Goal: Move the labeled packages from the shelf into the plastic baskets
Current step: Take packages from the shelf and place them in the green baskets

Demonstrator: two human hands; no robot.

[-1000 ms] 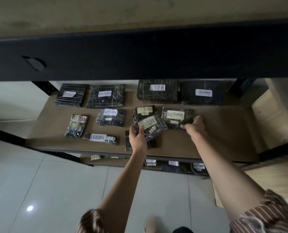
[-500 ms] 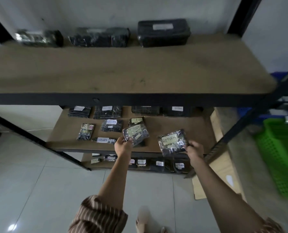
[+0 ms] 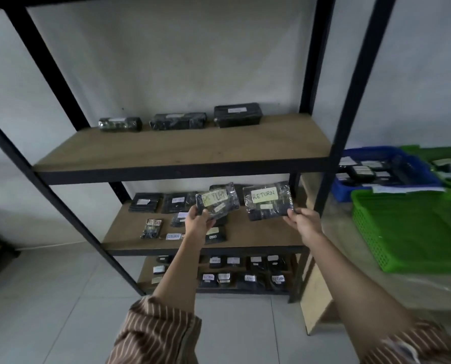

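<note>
head view, left hand [image 3: 198, 224]: we grip a black plastic-wrapped package with a yellow "return" label [image 3: 217, 203], raised in front of the middle wooden shelf board [image 3: 258, 236].
head view, right hand [image 3: 303, 222]: we pinch the corner of a second black wrapped package labelled "return" [image 3: 268, 199].
baskets: an empty-looking green plastic basket [image 3: 413, 229] at right; a blue plastic basket [image 3: 384, 172] behind it, holding what seem to be blurred labelled packages.

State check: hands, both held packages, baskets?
left hand: grips a RETURN package
left package: lifted off shelf, tilted
right hand: pinches a package corner
right package: lifted, label facing camera
near green basket: no packages visible inside
blue basket: holds packages
</note>
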